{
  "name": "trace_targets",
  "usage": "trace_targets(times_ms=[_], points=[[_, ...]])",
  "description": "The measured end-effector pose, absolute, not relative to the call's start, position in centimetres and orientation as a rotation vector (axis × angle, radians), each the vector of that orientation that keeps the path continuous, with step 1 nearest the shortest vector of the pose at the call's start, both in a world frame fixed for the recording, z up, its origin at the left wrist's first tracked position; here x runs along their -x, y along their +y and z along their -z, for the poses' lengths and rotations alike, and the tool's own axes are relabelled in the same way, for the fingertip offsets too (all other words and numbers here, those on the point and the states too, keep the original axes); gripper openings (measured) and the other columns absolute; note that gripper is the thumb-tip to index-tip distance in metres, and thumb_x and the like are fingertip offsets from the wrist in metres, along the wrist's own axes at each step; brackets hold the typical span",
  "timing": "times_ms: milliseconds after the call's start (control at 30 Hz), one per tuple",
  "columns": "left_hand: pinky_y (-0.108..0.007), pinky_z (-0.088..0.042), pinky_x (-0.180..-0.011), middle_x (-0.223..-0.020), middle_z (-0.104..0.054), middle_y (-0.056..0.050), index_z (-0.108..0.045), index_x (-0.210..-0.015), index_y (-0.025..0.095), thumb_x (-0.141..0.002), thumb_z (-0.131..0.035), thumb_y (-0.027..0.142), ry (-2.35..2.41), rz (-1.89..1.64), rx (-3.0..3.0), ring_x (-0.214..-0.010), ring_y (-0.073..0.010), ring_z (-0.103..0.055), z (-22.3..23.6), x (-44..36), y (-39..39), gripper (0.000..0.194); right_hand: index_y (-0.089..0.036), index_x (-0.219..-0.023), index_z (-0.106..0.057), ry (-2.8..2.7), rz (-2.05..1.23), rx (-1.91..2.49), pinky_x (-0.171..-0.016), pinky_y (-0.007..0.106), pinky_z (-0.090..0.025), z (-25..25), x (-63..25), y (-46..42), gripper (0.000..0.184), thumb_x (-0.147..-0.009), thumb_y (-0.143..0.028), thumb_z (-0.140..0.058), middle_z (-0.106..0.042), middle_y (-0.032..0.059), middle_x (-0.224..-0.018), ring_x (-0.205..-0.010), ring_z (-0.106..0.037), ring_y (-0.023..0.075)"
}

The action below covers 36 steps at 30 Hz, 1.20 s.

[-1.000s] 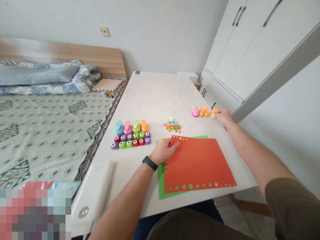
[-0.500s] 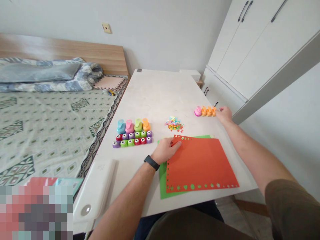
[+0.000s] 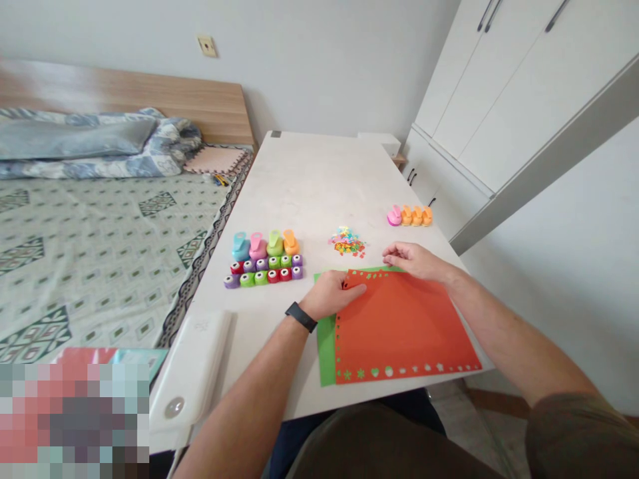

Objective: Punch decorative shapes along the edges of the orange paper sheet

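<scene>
A sheet of orange-red paper (image 3: 404,326) lies over a green sheet (image 3: 327,356). Small shapes such as hearts, flowers and circles are cut along its left, bottom and part of its top edge. My left hand (image 3: 332,293) grips the red sheet at its upper left corner, thumb on top. Over the far edge of the sheet hovers my right hand (image 3: 414,261), fingers loosely bent and a little apart, with nothing visible in it. Beyond the sheets lies a heap of small colourful paper cut-outs (image 3: 348,243).
To the left stand rows of craft punches (image 3: 264,269) in several colours. One pink and 3 orange punches (image 3: 410,216) line up near the table's right edge. A white device (image 3: 192,366) lies at the front left of the white table (image 3: 314,173); a bed (image 3: 114,253) is alongside.
My right hand has come away from the orange punches at the right, moving left and nearer to the far edge of the red sheet. My left hand keeps its grip.
</scene>
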<state>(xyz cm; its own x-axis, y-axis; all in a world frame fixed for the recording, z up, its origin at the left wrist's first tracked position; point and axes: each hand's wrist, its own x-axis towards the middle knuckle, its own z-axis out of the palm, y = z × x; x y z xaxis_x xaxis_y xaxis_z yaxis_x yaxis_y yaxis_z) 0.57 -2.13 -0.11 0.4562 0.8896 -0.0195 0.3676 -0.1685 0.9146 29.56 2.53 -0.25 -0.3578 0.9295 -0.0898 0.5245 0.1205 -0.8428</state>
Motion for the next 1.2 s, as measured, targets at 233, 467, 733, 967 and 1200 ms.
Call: trace_targets(times_ms=[233,467,733,967,1200], points=[[-0.024,-0.029,-0.054,-0.054,-0.047,0.002,-0.062,-0.064,0.016,-0.079,-0.067,0.048,1.051,-0.607,-1.857,-0.057,-0.012,-0.041,0.1,-0.5,-2.1,0.035,-0.021,-0.101,-0.064,-1.817,-1.358,1.465,-0.076,0.034,-0.054,-0.3,-28.1,2.0,0.038,-0.094,-0.058,-0.06,-0.076,0.0084,-0.098,-0.085,-0.073,0.0205],[-0.025,-0.024,-0.052,-0.058,-0.044,0.003,-0.055,-0.062,0.017,-0.085,-0.06,0.049,1.052,-0.528,-1.954,-0.055,-0.0102,-0.036,0.6,-0.5,-1.8,0.04,-0.022,-0.107,-0.065,-1.854,-1.179,1.329,-0.089,0.036,-0.054,-0.7,-26.1,3.3,0.043,-0.095,-0.063,-0.056,-0.076,0.0085,-0.111,-0.104,-0.071,0.0227],[-0.026,-0.024,-0.052,-0.056,-0.043,0.003,-0.051,-0.058,0.017,-0.083,-0.06,0.049,1.088,-0.555,-1.957,-0.054,-0.0101,-0.036,0.4,-0.6,-1.9,0.042,-0.022,-0.106,-0.065,-1.819,-1.273,1.4,-0.076,0.032,-0.055,0.3,-24.8,4.3,0.045,-0.096,-0.064,-0.053,-0.076,0.009,-0.109,-0.094,-0.073,0.0214],[-0.025,-0.025,-0.052,-0.054,-0.041,0.003,-0.048,-0.056,0.018,-0.082,-0.061,0.048,1.079,-0.584,-1.902,-0.054,-0.0102,-0.036,0.5,-0.6,-1.9,0.042,-0.024,-0.105,-0.065,-1.765,-1.05,1.396,-0.084,0.035,-0.056,1.0,-24.1,5.6,0.047,-0.094,-0.068,-0.053,-0.077,0.0069,-0.106,-0.099,-0.073,0.0223],[-0.025,-0.025,-0.053,-0.056,-0.042,0.003,-0.046,-0.058,0.018,-0.085,-0.058,0.048,1.093,-0.589,-1.914,-0.055,-0.01,-0.036,0.6,-0.6,-2.1,0.042,-0.025,-0.104,-0.065,-1.828,-1.047,1.446,-0.079,0.033,-0.055,0.9,-23.6,5.5,0.046,-0.093,-0.069,-0.054,-0.078,0.0054,-0.097,-0.093,-0.074,0.0224]])
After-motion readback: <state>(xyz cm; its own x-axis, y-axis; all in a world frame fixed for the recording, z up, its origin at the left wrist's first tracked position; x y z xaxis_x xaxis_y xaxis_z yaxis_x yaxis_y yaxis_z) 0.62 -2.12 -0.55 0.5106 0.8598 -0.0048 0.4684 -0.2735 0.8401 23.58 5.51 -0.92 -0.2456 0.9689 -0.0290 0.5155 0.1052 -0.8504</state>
